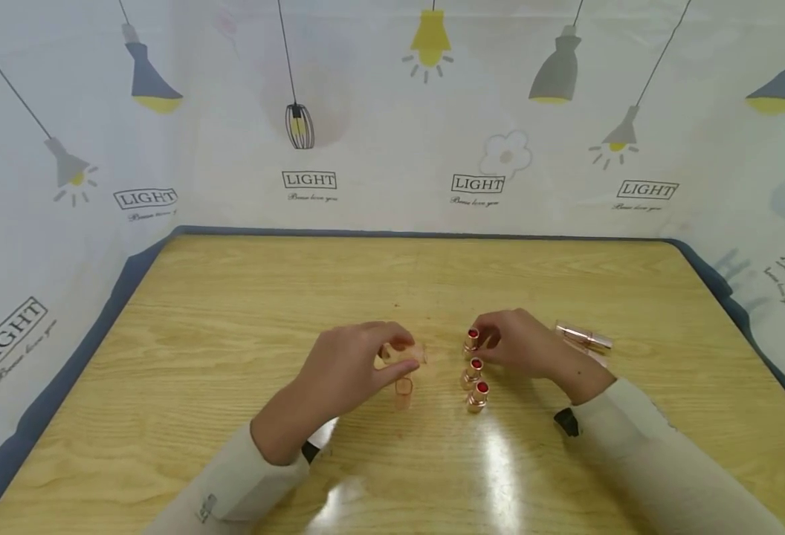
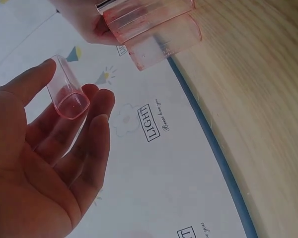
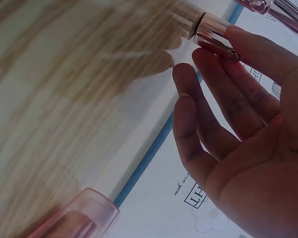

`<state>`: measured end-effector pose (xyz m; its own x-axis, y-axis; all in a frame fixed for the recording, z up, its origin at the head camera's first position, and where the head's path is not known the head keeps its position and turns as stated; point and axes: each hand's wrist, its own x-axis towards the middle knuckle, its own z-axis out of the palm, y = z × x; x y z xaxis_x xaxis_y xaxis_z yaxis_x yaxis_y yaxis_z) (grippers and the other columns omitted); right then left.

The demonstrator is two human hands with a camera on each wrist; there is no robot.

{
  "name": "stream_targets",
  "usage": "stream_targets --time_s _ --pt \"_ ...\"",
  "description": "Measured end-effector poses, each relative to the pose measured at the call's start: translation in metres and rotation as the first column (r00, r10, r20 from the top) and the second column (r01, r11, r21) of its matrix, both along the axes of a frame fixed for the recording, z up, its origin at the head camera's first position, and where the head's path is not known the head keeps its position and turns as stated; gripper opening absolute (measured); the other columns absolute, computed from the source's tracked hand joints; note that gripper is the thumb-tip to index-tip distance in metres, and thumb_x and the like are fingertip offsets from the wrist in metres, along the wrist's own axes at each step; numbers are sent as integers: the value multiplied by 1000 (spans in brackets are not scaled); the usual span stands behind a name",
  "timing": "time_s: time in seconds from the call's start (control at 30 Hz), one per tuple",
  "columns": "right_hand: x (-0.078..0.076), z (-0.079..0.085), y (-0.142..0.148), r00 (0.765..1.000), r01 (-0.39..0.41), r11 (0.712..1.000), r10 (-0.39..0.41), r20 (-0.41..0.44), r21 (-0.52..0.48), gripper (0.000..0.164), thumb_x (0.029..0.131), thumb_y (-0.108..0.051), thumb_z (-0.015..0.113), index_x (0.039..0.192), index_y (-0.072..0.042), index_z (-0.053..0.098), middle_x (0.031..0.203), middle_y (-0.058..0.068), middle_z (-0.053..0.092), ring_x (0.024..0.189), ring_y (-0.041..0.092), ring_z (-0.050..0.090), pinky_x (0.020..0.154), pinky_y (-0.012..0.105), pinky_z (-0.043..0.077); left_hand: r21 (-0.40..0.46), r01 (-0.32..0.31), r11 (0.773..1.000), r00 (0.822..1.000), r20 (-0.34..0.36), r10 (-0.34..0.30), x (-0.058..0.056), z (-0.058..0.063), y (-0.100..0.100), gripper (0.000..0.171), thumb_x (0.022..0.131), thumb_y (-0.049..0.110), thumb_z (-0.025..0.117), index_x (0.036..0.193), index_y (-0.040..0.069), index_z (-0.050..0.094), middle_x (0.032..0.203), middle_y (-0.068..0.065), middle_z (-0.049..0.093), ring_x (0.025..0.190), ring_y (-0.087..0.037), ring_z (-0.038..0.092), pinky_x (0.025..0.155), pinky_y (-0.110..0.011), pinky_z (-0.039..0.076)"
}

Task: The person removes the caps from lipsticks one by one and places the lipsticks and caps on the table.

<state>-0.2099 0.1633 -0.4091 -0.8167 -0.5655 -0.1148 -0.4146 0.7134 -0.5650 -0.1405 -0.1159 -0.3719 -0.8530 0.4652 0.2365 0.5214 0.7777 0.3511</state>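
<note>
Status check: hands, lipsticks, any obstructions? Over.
Left hand pinches transparent cap. Right hand pinches far red-tipped lipstick. Two similar lipsticks stand nearer; no obstruction seen.

A bare left grip and a bare right grip are pinching, thumb against fingers, facing each other.

The left arm, in a long off-white sleeve, is slanting forward and inward from the lower left, its bare wrist showing past the cuff; the left thumb is opposing softly bending fingers. The right arm, sleeved alike, is slanting in from the lower right, the right thumb meeting the index side while the remaining fingers are curving loosely.
</note>
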Motion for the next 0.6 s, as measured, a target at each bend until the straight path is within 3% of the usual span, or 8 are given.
stream_targets --time_s 0.17,0.37,0.6 --pt "1 0 0 1000 -5 1000 5 -19 2 11 87 -11 77 96 -11 71 90 0 73 84 14 69 74 33 57 44 -21 999 996 93 17 -5 2 1 31 93 43 69 117 24 69 100 8 75 84 -9 70 67 -27 53" --pt "2 0 2 1000 -9 1000 10 -8 27 13 87 -8 76 99 -10 70 92 0 73 84 14 69 74 33 57 110 -2 994 990 142 -14 -11 0 1 29 96 41 67 119 24 67 97 9 74 83 -6 69 69 -26 54" --pt "7 5 3 1000 18 998 -19 15 58 35 90 -8 73 124 -4 64 106 7 72 97 22 68 82 38 56 165 -14 986 978 208 -21 -24 -1 -2 24 96 37 68 116 22 65 98 9 72 90 -10 68 74 -30 53"
